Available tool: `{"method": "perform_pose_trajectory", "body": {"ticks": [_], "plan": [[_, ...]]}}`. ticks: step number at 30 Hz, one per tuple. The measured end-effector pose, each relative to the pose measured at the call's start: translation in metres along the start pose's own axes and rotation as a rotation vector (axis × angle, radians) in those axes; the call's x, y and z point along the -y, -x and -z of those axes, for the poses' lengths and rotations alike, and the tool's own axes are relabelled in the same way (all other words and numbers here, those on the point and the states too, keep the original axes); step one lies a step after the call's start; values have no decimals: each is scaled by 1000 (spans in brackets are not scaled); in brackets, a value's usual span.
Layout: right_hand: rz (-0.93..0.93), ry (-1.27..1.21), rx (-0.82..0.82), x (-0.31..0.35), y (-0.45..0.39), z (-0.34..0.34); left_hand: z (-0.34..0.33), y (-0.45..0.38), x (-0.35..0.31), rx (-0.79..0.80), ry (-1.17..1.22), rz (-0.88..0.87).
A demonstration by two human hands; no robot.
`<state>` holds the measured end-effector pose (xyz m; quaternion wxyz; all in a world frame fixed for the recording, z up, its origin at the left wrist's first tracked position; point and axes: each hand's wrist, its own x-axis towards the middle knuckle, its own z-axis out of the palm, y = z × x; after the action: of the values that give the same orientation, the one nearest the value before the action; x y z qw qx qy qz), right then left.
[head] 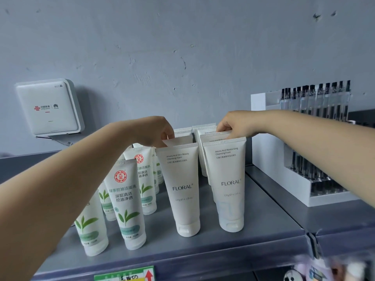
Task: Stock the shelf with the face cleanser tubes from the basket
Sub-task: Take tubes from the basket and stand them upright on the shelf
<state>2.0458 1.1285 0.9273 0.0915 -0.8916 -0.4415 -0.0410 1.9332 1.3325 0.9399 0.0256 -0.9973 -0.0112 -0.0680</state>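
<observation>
— Placing tubes? Front FLORAL tubes (229, 183) stand capped-down at six o'clock on the shelf (274, 216).
— Yes. At twelve, left hand (154, 130) pinches a rear tube (178, 141); right hand (233, 123) pinches another's crimp (218, 135). Next, I'd judge: seat both upright, release. Basket unseen.

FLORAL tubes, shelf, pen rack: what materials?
FLORAL tubes: probably soft plastic, matte white; crimped, ribbed top seam and moulded flip cap. Shelf: looks like painted or coated metal, grey, dull sheen, folded front edge. Pen rack: white stepped block, maybe plastic or card; cannot tell.
</observation>
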Motion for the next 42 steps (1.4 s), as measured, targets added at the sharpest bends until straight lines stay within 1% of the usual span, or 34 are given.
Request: {"method": "perform_pose_trajectory", "body": {"ticks": [6, 14, 18, 24, 26, 29, 31, 33, 35, 39, 42], "plan": [[-4, -74, 30, -2, 2, 2, 1, 0, 3, 8, -2, -22], [-32, -77, 83, -7, 5, 7, 1, -3, 6, 24, 1, -19], [-38, -62, 66, -9, 4, 5, 1, -2, 6, 21, -1, -12], [-15, -135, 63, -12, 5, 6, 1, -3, 9, 23, 7, 0], [-8, -210, 19, -13, 4, 10, 5, -4, 12, -6, 45, 2], [14, -282, -75, -15, -3, 20, 16, -8, 19, -115, 149, -7], [-4, -315, -123, -17, -10, 26, 22, -14, 22, -172, 182, 1], [-20, -288, -149, -19, -18, 30, 25, -21, 24, -201, 158, 12], [-24, -200, -151, -22, -27, 31, 25, -28, 26, -206, 117, 29], [-38, -48, -102, -26, -43, 27, 18, -43, 27, -129, 62, 13], [-28, -14, -67, -29, -53, 22, 11, -56, 27, -61, 49, -3]]}}
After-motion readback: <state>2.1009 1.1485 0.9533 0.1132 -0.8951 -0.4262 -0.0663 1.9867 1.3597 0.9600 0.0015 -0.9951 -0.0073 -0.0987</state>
